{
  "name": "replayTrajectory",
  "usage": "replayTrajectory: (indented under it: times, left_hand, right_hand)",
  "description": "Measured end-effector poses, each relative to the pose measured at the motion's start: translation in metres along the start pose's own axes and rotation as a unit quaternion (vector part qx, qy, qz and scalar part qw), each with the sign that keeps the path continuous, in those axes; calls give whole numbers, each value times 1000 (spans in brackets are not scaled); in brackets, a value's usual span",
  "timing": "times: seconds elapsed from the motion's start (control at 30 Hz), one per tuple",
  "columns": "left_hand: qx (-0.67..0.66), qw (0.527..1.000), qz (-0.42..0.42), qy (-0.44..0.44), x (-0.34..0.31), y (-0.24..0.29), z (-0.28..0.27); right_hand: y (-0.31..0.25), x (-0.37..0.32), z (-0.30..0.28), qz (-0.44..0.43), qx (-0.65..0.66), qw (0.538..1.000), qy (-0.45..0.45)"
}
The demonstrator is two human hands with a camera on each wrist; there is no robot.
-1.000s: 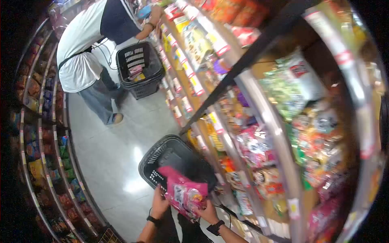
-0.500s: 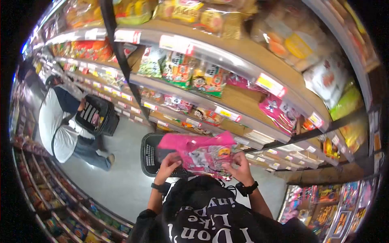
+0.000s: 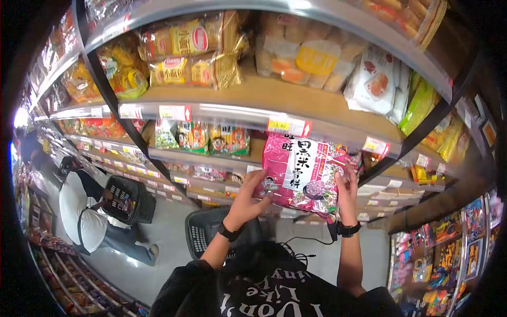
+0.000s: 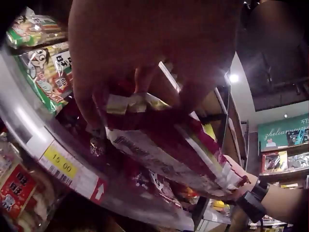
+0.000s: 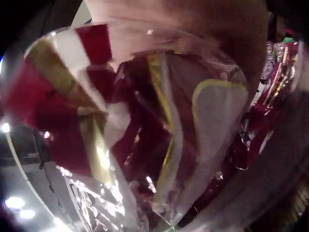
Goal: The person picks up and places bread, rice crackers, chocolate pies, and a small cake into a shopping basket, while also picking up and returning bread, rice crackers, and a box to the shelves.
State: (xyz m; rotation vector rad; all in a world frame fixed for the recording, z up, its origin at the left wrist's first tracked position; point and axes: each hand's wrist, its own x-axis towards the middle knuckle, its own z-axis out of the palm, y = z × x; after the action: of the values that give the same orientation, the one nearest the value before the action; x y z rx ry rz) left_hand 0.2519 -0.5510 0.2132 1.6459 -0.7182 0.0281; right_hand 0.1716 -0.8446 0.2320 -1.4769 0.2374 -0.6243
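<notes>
**Both hands raise a pink snack bag to the shelf front**

Head view: both arms are bent at the elbow and lifted in front of the chest, forearms angled up toward the shelving. A black band sits on each wrist.

The pink snack bag is held upright in the air between the two hands, its printed face toward the camera. It sits just in front of the middle shelf, and its top edge overlaps the shelf's rail.

The left hand grips the bag's lower left corner, thumb in front and fingers curled behind. In the left wrist view the fingers pinch the crimped seam of the bag. Just below it, a yellow price label sits on the shelf rail.

The right hand clasps the right edge, fingers pointing upward along the side. The right wrist view shows the bag crumpled close under that hand. The exact finger placement is too blurred to tell.

Surroundings: green and orange cracker packs stand on the shelf to the left of the bag. A black shopping basket rests on the floor below the left forearm. Further down the aisle another person bends beside a second basket.
</notes>
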Motion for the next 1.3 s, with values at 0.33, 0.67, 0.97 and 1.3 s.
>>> replayTrajectory:
  times: [0.33, 0.67, 0.97, 1.3]
  left_hand:
    - [147, 982, 64, 101, 101, -16, 10]
    - [244, 963, 0, 115, 112, -56, 33]
    - [233, 970, 27, 59, 79, -38, 12]
    - [27, 987, 125, 99, 48, 41, -147]
  right_hand:
    - [47, 128, -8, 32, -137, 986, -92]
    - [60, 121, 18, -58, -270, 957, -84]
    - [20, 78, 69, -29, -368, 929, 28]
    - [-9, -19, 162, -219, -356, 907, 51]
